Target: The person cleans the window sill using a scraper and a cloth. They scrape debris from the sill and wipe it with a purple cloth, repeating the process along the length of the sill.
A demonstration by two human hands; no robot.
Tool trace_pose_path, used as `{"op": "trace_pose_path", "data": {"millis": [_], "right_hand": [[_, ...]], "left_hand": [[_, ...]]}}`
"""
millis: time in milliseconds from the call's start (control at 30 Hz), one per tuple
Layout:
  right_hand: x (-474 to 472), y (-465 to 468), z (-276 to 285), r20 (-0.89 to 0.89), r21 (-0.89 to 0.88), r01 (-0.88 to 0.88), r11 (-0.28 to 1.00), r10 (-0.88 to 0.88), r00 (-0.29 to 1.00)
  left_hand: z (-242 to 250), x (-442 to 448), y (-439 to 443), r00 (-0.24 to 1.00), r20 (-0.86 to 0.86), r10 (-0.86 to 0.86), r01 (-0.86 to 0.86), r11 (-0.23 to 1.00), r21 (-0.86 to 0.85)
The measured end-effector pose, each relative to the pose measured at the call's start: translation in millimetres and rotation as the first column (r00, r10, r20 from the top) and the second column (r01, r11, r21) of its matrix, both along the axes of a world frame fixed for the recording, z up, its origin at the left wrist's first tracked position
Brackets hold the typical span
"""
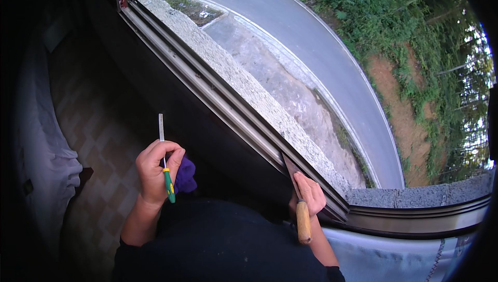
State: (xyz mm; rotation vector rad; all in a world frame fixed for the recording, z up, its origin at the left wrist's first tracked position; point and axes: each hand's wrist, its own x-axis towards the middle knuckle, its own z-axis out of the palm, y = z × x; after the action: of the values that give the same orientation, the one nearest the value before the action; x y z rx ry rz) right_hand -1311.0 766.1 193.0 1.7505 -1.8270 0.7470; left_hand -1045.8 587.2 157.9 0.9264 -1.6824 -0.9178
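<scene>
My left hand (157, 173) grips a slim tool with a flat metal blade (161, 128) and a green and yellow handle (169, 186), blade pointing away from me. It looks like a small file or chisel. A bunched purple cloth (185, 176) shows beside that hand's fingers; whether the hand holds it too, I cannot tell. In my right hand (310, 194) is a blade tool with a wooden handle (303, 223). Its thin, tapering metal blade (289, 167) lies over the sliding-window track (218, 93), the tip at the grooves. Dark specks of dirt dot the track.
Beyond the frame runs a rough stone outer ledge (249, 99), with a road (334, 60) far below. The window frame's corner (346, 212) is at right, near a light blue fabric (381, 251). Pale draped cloth (46, 134) hangs at left above a tiled floor (113, 145).
</scene>
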Motion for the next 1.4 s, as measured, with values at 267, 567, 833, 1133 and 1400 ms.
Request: {"op": "trace_pose_path", "data": {"millis": [267,567,833,1133,1400], "right_hand": [[7.3,-23.8,12.3,0.154,0.089,0.024,0.996,-0.037,0.987],[2.7,-35.9,24.5,0.339,0.142,-0.009,0.990,-0.040,0.940],[-17.6,-38.1,29.1,0.766,0.238,-0.002,0.971,-0.186,0.616],[-10.0,-38.0,25.7,0.416,0.138,-0.092,0.986,0.027,0.909],[5.4,-25.2,9.8,-0.127,0.054,-0.094,0.994,0.100,0.987]], "left_hand": [[-0.1,5.7,-2.8,1.000,0.001,0.007,-0.007,1.000,0.018],[-4.4,9.7,-5.4,1.000,-0.008,0.014,-0.014,1.000,0.017],[1.8,-0.1,-4.4,0.999,0.011,-0.032,0.032,0.999,-0.003],[3.7,-4.5,-2.9,0.998,0.020,-0.056,0.056,0.998,0.010],[-0.9,1.4,-6.1,0.999,0.025,-0.024,0.024,1.000,-0.004]]}}
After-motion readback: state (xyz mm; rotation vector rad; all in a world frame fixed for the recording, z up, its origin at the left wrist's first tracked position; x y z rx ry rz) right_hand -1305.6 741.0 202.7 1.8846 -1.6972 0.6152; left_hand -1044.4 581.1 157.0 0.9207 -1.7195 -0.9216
